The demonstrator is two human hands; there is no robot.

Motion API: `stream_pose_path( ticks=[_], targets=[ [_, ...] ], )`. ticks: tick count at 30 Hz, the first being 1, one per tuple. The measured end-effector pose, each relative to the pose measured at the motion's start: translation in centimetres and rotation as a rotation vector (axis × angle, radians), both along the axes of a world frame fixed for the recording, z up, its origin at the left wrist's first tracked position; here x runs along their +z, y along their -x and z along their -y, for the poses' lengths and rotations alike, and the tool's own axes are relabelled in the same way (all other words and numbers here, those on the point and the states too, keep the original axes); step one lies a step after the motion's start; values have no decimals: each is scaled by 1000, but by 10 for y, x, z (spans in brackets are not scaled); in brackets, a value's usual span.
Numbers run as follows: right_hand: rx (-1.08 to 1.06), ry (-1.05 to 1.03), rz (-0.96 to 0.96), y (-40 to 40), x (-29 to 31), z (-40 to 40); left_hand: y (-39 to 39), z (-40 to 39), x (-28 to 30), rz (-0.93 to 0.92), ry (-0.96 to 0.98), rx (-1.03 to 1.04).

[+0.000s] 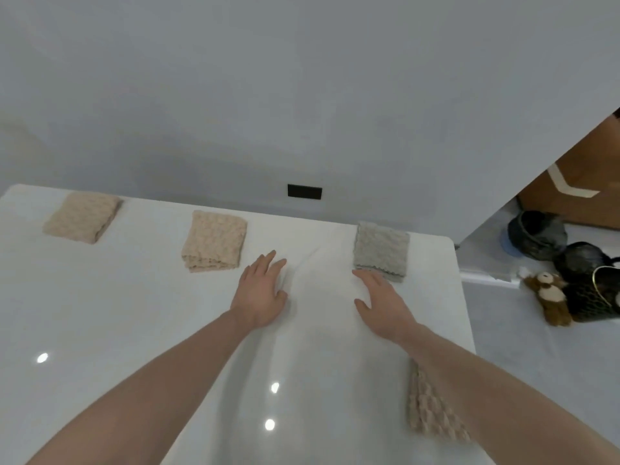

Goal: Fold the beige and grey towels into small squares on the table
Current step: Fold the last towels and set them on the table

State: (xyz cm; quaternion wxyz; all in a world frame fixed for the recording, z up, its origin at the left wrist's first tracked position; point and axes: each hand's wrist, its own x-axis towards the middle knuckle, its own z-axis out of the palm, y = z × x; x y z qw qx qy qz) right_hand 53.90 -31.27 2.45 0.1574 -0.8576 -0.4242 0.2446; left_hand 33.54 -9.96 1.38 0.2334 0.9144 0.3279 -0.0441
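Note:
Two beige towels lie folded into squares on the white table [100, 313]: one at the far left [82, 217], one nearer the middle [214, 241]. A folded grey towel [381, 250] sits at the far right. Another beige towel [432, 411] lies near the table's right edge, partly hidden under my right forearm. My left hand [261, 292] rests flat and open on the table, just right of the middle beige towel. My right hand [380, 300] lies flat and open, its fingertips at the grey towel's near edge. Neither hand holds anything.
A grey wall rises behind the table with a black rectangular plate [304, 191]. On the floor to the right stand dark baskets [536, 234] and a brown plush toy [550, 298] by a wooden panel [577, 182]. The table's right edge runs just past the grey towel.

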Motion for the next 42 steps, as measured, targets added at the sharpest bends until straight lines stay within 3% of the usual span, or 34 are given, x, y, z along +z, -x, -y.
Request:
stream_pose_path(
  ticks=[6, 11, 21, 28, 42],
  targets=[
    [-101, -51, 107, -57, 16, 44, -69, 55, 10, -55, 59, -97],
    [-127, 16, 66, -89, 2, 55, -122, 87, 14, -102, 169, -119],
    [-109, 160, -109, -121, -33, 30, -191, 95, 3, -95, 515, 166],
    [2, 187, -111, -133, -51, 29, -184, 103, -15, -83, 470, 215],
    [44, 216, -23, -92, -6, 47, -116, 141, -21, -33, 545, 161]
  ],
)
